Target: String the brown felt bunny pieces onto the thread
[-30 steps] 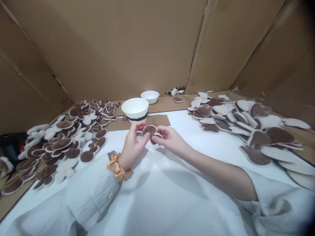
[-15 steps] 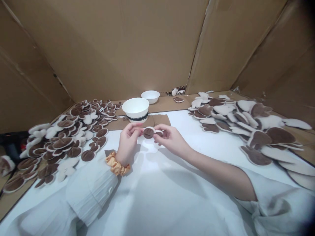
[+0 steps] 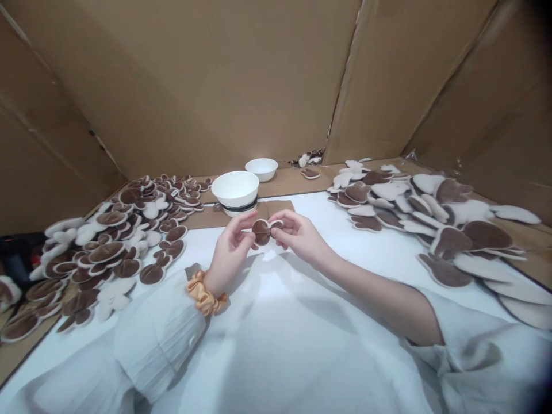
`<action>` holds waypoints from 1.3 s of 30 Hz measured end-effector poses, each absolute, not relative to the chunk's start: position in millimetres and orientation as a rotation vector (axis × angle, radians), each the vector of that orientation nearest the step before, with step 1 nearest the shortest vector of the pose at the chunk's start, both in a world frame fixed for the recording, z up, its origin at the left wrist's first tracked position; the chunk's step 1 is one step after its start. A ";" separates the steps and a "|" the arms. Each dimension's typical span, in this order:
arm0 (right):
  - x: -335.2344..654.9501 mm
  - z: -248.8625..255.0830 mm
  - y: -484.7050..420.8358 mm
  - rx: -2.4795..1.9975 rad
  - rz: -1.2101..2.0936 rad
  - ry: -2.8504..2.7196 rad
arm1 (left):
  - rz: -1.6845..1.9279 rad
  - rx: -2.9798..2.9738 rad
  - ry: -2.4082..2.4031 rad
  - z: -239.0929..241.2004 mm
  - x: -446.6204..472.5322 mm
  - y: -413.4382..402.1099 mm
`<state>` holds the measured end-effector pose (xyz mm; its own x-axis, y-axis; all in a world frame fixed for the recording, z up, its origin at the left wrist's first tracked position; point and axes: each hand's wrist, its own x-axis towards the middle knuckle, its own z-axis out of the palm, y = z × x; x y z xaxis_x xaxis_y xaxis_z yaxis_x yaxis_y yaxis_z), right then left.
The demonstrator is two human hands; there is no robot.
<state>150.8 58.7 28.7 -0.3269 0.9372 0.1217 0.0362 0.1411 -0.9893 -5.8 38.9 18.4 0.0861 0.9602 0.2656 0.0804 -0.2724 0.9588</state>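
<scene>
Between my two hands, above the white tabletop, is a small brown plush piece [image 3: 261,233] with a pale edge and a round body. My left hand [image 3: 230,247] pinches its left side with thumb and fingertips. On the right, the thumb and fingers of my right hand [image 3: 299,236] close on its narrower lobes, partly hiding them. Just behind my left hand stands a white bowl [image 3: 235,187] with a dark band round its lower part.
Another white bowl [image 3: 261,168] stands farther back by the cardboard wall [image 3: 207,86]. At left lies a heap of small brown and white plush pieces [image 3: 107,251]. Larger plush pieces [image 3: 448,241] are piled at right. One piece [image 3: 309,173] lies near the back wall.
The plush piece has turned and tilted between my fingers. My left hand has moved closer in around its left side, while my right hand keeps its hold. The view has shifted slightly.
</scene>
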 end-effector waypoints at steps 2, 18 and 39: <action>151.5 28.9 59.6 -0.976 1.305 -1.565 | 1.275 1.586 1.043 17.8 -6.0 36.6; 152.0 22.8 62.2 -0.765 1.250 -1.689 | 1.394 1.433 1.132 12.8 -10.4 29.0; 167.4 9.5 60.9 -0.934 1.057 -1.888 | 1.681 2.037 1.845 26.6 -97.4 46.4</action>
<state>167.4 60.9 9.5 -0.4391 0.8592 0.2625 0.2254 0.3882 -0.8936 -97.4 46.4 26.6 -0.1986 0.6813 0.7046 0.7649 -0.3417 0.5460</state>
